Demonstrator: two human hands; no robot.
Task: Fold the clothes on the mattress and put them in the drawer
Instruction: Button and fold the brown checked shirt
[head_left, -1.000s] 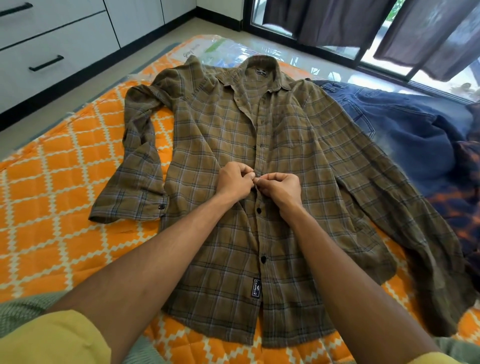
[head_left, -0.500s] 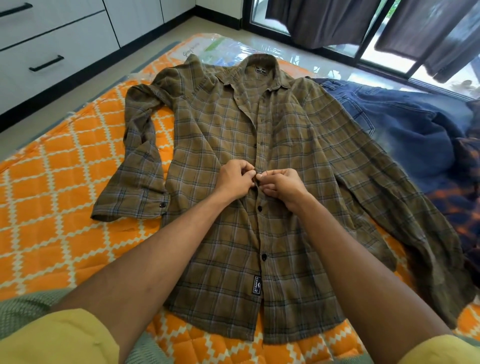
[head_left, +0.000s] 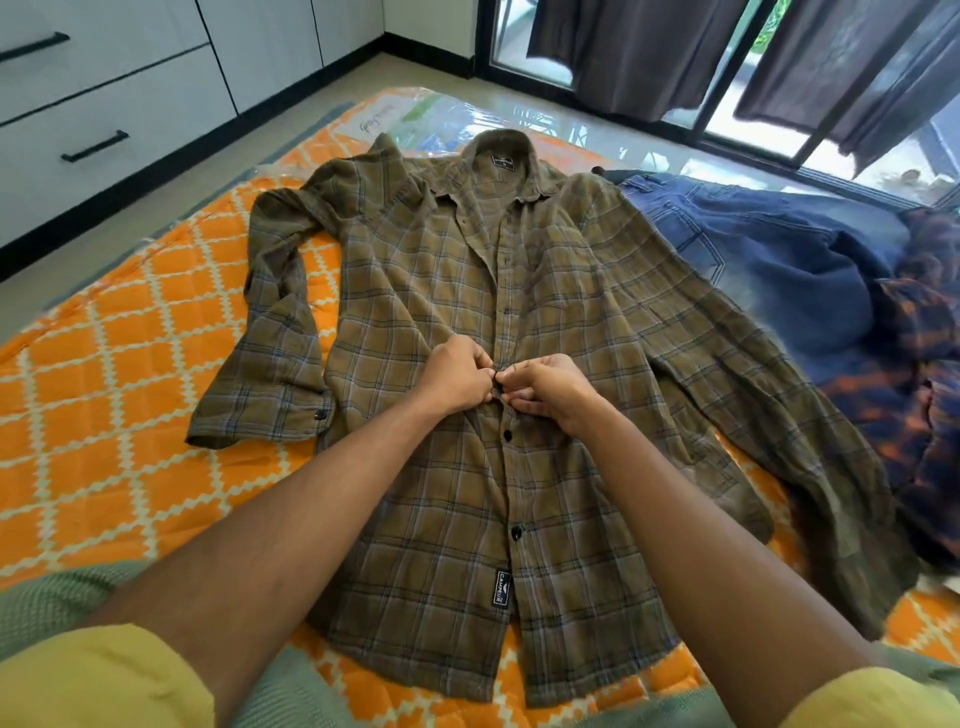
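An olive-brown plaid shirt (head_left: 582, 291) lies face up and spread out on the orange quilted mattress (head_left: 104, 374), collar toward the window. Its two lowest buttons look fastened; the upper front hangs open. My left hand (head_left: 457, 376) and my right hand (head_left: 550, 387) meet at the shirt's middle, each pinching the front placket at a button. The left sleeve is bent down beside the body; the right sleeve trails toward the near right. White drawers (head_left: 104, 140) with black handles stand shut at the far left.
Blue jeans (head_left: 753, 249) and a dark orange-and-navy plaid garment (head_left: 919, 374) lie heaped on the right of the mattress. Beyond the shirt's collar lies clear plastic, then a glass door with dark curtains (head_left: 649, 57). A strip of bare floor runs between mattress and drawers.
Both hands stay at the same button on the placket; only the fingers shift slightly. The camera has tilted a little, so the shirt sits marginally higher in view.
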